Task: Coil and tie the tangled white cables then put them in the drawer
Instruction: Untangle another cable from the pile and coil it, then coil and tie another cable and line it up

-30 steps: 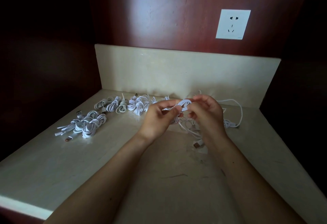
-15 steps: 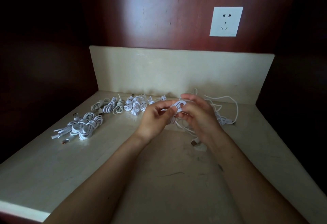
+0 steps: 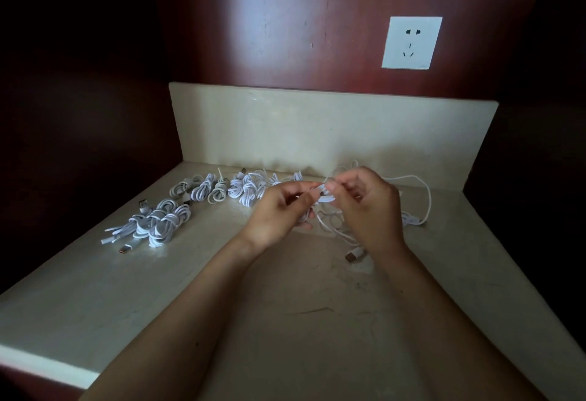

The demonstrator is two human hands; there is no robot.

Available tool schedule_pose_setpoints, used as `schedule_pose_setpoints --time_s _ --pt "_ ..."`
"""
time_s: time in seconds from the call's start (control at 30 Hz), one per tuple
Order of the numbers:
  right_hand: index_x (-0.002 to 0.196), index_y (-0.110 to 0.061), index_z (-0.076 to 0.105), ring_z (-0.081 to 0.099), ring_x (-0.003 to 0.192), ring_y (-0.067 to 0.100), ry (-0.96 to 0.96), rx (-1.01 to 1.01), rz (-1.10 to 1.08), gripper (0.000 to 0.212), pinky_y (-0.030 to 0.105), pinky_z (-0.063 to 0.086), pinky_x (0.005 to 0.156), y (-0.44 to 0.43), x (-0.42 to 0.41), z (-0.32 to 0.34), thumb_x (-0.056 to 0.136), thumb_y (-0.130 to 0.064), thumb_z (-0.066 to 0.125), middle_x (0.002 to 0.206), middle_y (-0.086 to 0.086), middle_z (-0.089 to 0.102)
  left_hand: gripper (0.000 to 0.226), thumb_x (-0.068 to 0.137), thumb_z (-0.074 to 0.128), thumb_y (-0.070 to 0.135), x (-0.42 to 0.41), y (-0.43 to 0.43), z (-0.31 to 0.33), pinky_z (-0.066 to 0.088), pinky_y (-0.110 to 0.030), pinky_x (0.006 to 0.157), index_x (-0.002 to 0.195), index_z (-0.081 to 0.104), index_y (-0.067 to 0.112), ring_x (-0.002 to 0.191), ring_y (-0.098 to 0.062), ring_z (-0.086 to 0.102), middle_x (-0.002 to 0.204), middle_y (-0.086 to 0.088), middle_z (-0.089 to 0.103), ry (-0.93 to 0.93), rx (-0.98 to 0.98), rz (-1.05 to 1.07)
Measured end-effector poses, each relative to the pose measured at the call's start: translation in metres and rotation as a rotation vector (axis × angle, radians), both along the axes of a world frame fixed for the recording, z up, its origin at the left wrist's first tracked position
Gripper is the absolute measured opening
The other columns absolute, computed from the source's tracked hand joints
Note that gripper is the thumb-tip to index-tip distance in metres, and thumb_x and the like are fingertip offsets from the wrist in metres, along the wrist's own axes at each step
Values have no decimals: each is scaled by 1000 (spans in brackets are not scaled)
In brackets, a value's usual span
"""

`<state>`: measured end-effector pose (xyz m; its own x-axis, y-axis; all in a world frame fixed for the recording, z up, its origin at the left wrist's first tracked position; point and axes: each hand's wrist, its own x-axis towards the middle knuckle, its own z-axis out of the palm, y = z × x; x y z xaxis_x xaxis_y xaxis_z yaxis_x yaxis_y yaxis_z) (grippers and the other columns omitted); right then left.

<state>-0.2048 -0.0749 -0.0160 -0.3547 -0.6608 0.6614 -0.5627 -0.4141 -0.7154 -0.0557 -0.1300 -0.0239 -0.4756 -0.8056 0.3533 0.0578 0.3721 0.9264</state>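
Mid-frame, both hands (image 3: 279,210) (image 3: 367,207) pinch a cable (image 3: 325,193), coiling it; next it probably needs tying off.

The counter (image 3: 285,321) ran forward from a backsplash (image 3: 317,128), which stood against the wall (image 3: 285,20). A socket (image 3: 411,42) sat on the wall, above the backsplash and right of centre. A row of coils (image 3: 222,189) lay along the back of the counter, left of centre, just before the backsplash. A second cluster (image 3: 158,224) lay further left, nearer the front edge. The left hand (image 3: 279,210) and right hand (image 3: 369,207) hung side by side above mid-counter, a cable (image 3: 325,197) pinched between them. A tangle (image 3: 410,219) lay beneath and right of the hands; it possibly joined the cable. A plug (image 3: 352,255) lay just left of the right wrist, before the tangle.
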Motion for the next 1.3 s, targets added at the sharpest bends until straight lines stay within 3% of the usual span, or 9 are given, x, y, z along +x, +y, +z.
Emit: schedule_pose_setpoints --time_s 0.17,0.27,0.4,0.53,0.67,0.9,1.0,1.17,1.3 --pt "84 -26 66 71 72 18 -60 173 63 3 49 58 68 -9 4 -17 82 -24 67 79 -3 72 17 99 56 21 8 -6 -5 48 -24 64 110 69 18 62 3 59 69 20 67 -280 -252 115" --pt "95 -29 70 70 79 12 192 214 33 11 40 56 72 -6 13 -18 84 -28 68 89 -9 73 25 96 59 30 20 -10 -5 51 -23 83 114 70 18 91 -3 67 106 7 73 -425 -386 186" --pt "119 -21 67 66 94 26 607 239 -20 28 35 50 75 -9 38 -17 94 -24 55 104 5 73 23 89 67 37 55 0 -12 52 -19 82 109 68 25 87 5 65 103 13 70 -304 -330 234" --pt "82 -21 71 61 81 26 935 104 -149 28 34 40 72 -20 72 -16 83 -34 46 69 -1 68 18 85 75 33 98 5 -19 45 -18 68 96 61 32 71 6 57 91 20 64 -323 -363 382" --pt "65 -21 68 58 82 23 1084 82 -240 18 35 29 77 -44 106 -12 72 -37 74 61 -6 65 25 80 77 37 127 -1 -24 45 -26 65 90 54 35 69 -1 56 82 23 60 -427 -391 530" --pt "62 -21 70 61 69 22 1038 203 -191 17 34 28 76 -76 149 -26 65 -34 81 55 -3 63 16 81 71 28 155 -11 -38 50 -32 70 95 63 24 88 -22 66 99 4 67 -547 -509 705" --pt "63 -20 69 64 62 23 972 252 -170 11 32 39 75 -86 160 -29 64 -25 79 55 1 63 17 76 70 26 155 -14 -37 52 -33 71 93 67 24 89 -23 64 99 3 62 -576 -538 725" --pt "102 -29 74 67 93 23 880 329 -56 24 33 42 85 -93 162 -44 84 -27 58 93 0 74 16 68 78 19 157 -18 -39 47 -28 68 80 70 27 80 -24 65 88 3 64 -648 -575 815" --pt "117 -26 69 61 112 24 858 305 47 32 33 39 93 -82 159 -44 88 -22 54 114 0 71 14 70 60 40 158 -23 -42 38 -32 74 74 69 31 82 -22 61 82 8 65 -767 -640 932"
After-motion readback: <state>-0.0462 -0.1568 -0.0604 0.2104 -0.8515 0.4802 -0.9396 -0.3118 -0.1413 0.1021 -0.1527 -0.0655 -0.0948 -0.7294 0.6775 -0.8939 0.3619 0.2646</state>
